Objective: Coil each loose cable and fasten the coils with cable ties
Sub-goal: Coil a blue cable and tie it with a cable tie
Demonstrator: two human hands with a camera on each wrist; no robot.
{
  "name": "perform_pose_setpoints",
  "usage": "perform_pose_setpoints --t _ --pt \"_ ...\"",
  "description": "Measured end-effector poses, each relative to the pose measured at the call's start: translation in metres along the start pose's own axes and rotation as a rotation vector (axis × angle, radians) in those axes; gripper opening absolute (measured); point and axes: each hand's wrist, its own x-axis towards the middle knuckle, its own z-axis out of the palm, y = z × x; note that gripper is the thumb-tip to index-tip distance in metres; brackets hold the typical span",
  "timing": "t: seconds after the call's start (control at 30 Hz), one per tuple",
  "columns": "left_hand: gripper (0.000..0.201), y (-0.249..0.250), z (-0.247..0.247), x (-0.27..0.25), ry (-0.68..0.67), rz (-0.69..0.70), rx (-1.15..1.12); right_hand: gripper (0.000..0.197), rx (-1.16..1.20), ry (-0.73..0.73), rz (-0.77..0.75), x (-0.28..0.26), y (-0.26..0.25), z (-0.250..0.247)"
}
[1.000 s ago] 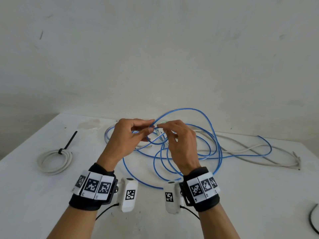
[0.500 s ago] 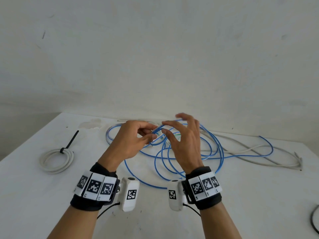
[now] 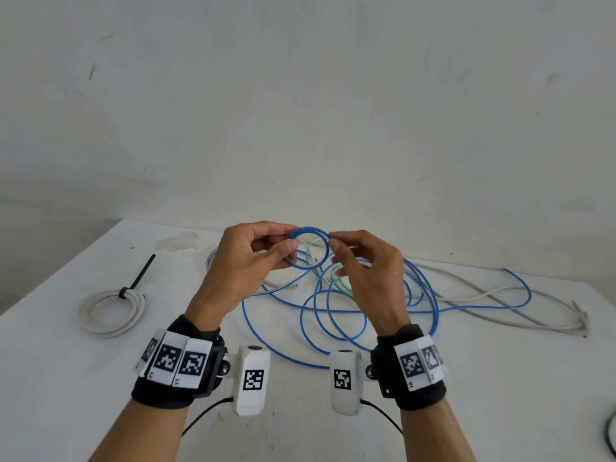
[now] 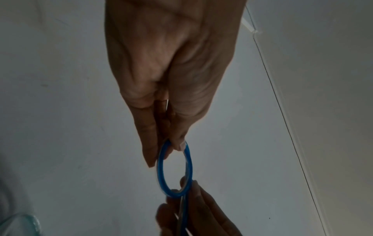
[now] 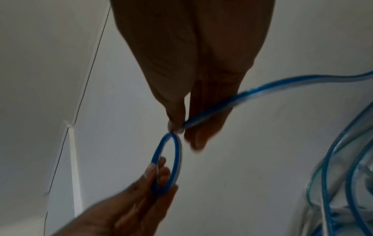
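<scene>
A long blue cable [image 3: 423, 295] lies in loose tangled loops on the white table [image 3: 500, 378]. One end is wound into a small blue coil [image 3: 308, 233], held up above the table between both hands. My left hand [image 3: 290, 246] pinches the coil's left side [image 4: 161, 159] between thumb and fingers. My right hand [image 3: 333, 241] pinches the blue cable [image 5: 212, 114] at the coil's right edge, and the cable runs from there down to the pile. A loose grey-white cable [image 3: 520, 308] lies under the blue loops, trailing to the right.
A coiled white cable [image 3: 110, 311] fastened with a black cable tie [image 3: 138, 276] lies at the table's left. A black cable [image 3: 610, 435] shows at the lower right edge. The wall stands right behind the table.
Both hands rose slightly. The right hand, which had its fingers spread half a second ago, now pinches the cable again, and a small round coil stands between the two hands.
</scene>
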Motion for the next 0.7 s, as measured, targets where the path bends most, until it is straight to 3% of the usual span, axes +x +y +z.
perform_pose_setpoints --t 0.13,0.3,0.47,0.7 --pt "0.019 -0.001 -0.002 0.001 0.031 -0.032 -0.061 0.015 0.059 -0.233 0.107 0.001 -0.006 -0.017" --pt "0.018 0.001 0.002 -0.001 0.032 -0.015 -0.031 0.003 -0.290 -0.185 0.000 0.002 -0.011 -0.032" --pt "0.020 0.005 0.005 -0.003 0.058 -0.008 -0.112 0.025 0.075 -0.270 0.130 0.000 -0.015 -0.026" --pt "0.016 0.013 0.021 -0.005 0.111 -0.061 -0.379 0.021 0.376 -0.039 0.095 -0.004 -0.014 -0.001"
